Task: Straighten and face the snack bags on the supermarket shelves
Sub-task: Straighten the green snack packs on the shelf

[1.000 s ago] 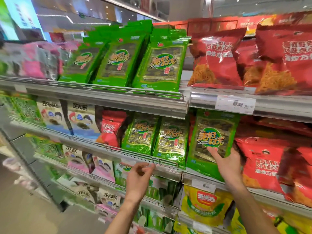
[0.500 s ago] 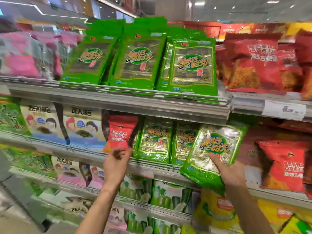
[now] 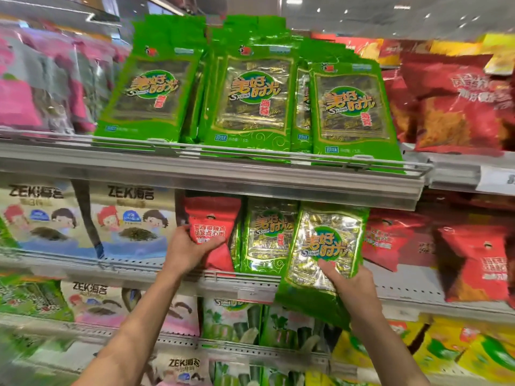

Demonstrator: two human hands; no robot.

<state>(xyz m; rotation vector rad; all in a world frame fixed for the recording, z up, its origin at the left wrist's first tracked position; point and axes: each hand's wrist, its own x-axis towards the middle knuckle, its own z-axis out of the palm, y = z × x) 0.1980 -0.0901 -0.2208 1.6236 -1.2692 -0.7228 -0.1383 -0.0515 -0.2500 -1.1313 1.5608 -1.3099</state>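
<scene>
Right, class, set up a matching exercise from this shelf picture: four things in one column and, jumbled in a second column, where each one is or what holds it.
Things:
1. red bag
2. tilted green bag
3. ZEK bags
4. yellow bags

Places:
A. in the right hand
B. lower shelf, far right
C. in the left hand
D. middle shelf, far left

Pairs: 1-C, 2-A, 3-D, 4-B

Bright overhead store light; glare on foil; edges blurred, wide-angle bowed.
</scene>
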